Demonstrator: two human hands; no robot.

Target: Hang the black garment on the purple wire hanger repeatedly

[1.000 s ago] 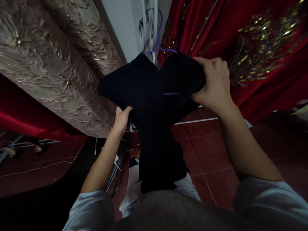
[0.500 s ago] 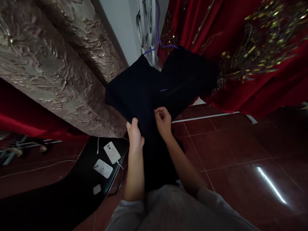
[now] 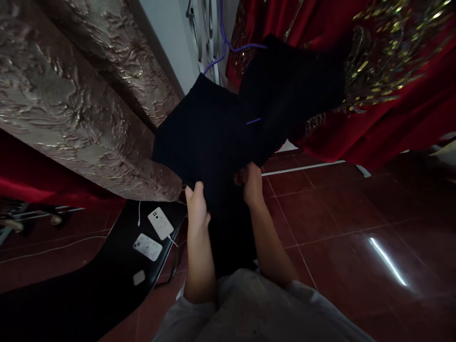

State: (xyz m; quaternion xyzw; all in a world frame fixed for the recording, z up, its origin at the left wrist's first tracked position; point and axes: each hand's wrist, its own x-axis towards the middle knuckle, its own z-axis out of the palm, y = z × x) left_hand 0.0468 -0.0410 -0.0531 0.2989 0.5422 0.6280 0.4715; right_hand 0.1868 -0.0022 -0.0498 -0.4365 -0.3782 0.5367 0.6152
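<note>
Your left fingers [image 3: 199, 189] pinch the loose, dark navy cloth garment [image 3: 203, 123], likely soft, light; hold its edges. Your right fingers [image 3: 242, 176] curl, grip unclear.

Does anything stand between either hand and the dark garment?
Nothing visible does. The left hand holds the edge of the garment directly; the right hand is right at the cloth, though too shadowed to tell its grip.

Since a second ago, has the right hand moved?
Yes, the right hand has moved left and down in view, away from the gold sequins.
</note>
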